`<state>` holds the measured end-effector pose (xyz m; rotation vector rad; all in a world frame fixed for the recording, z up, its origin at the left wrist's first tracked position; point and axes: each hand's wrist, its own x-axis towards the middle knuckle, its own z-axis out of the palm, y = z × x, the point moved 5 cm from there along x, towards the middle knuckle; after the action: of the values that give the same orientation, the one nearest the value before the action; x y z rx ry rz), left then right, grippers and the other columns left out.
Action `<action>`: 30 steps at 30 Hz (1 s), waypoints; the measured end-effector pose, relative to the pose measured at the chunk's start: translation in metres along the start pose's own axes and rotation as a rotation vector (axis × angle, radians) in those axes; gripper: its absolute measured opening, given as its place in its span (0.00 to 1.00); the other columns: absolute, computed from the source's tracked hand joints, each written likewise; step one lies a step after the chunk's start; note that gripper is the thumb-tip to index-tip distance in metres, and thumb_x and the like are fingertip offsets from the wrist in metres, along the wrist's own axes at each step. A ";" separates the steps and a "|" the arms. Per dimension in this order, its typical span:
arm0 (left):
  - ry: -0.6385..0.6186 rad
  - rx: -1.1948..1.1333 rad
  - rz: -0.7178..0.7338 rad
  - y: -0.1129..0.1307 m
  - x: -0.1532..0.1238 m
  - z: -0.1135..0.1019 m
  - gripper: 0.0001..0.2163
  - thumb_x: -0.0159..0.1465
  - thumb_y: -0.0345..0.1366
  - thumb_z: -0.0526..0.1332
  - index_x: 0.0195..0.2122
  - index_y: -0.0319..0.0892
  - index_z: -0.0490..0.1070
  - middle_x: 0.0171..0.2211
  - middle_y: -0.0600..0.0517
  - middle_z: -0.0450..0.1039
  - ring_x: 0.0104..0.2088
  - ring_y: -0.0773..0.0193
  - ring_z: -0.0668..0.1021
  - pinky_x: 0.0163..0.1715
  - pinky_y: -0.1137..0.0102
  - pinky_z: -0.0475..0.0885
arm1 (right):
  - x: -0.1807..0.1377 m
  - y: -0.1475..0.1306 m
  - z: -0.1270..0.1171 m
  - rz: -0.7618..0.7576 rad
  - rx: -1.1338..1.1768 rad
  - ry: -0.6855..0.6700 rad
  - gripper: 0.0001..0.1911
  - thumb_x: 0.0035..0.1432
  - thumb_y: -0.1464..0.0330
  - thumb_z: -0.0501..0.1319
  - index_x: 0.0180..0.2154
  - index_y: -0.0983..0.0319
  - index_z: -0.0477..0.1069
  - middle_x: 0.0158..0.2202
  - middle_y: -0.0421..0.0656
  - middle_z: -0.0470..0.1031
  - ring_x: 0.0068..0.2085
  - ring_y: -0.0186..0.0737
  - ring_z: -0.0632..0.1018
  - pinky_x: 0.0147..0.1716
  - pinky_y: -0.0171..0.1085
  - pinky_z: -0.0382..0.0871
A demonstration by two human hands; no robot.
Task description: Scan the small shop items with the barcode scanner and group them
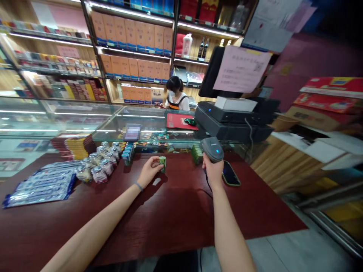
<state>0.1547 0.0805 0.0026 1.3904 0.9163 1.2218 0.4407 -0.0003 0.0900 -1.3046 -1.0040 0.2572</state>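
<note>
Near the back of the dark red table, my left hand (149,172) grips a small green container (162,164) between thumb and fingers; its label is too small to read. My right hand (213,172) is wrapped round the handle of a grey barcode scanner (212,148) with a blue light on its head. Just left of the scanner stand several similar green containers (196,154), partly blurred. A phone (231,173) lies flat to the right of my right hand. Below my left hand is a small pale patch (156,181) that I cannot make out.
On the left lie blue packets (42,185), lidded jars (99,173), small blue containers (128,154) and stacked packs (75,146). Behind the table are a glass counter (113,124), a computer mouse (190,121) and a monitor (211,75). A person (178,94) sits beyond the counter.
</note>
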 end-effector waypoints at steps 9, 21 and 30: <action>-0.054 0.054 0.104 0.006 0.010 0.104 0.13 0.56 0.35 0.68 0.41 0.43 0.70 0.38 0.51 0.78 0.40 0.61 0.81 0.44 0.65 0.76 | 0.019 0.008 -0.039 0.024 0.128 0.196 0.16 0.54 0.60 0.68 0.26 0.57 0.62 0.15 0.32 0.66 0.16 0.32 0.67 0.19 0.34 0.64; -0.011 0.140 0.163 -0.018 0.022 0.187 0.11 0.54 0.25 0.67 0.36 0.43 0.72 0.34 0.52 0.72 0.36 0.61 0.74 0.41 0.65 0.70 | 0.022 0.004 -0.046 0.050 0.134 0.222 0.15 0.53 0.59 0.66 0.26 0.56 0.62 0.15 0.33 0.66 0.15 0.33 0.67 0.17 0.35 0.65; 0.000 0.111 0.118 -0.029 0.035 0.201 0.13 0.54 0.25 0.68 0.37 0.42 0.68 0.36 0.51 0.71 0.38 0.61 0.75 0.43 0.65 0.70 | 0.022 0.008 -0.047 0.078 0.139 0.229 0.15 0.52 0.59 0.66 0.27 0.56 0.62 0.14 0.32 0.66 0.15 0.34 0.68 0.18 0.35 0.65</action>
<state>0.3605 0.0775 -0.0103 1.5509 0.9242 1.2753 0.4902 -0.0151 0.0963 -1.2167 -0.7299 0.2270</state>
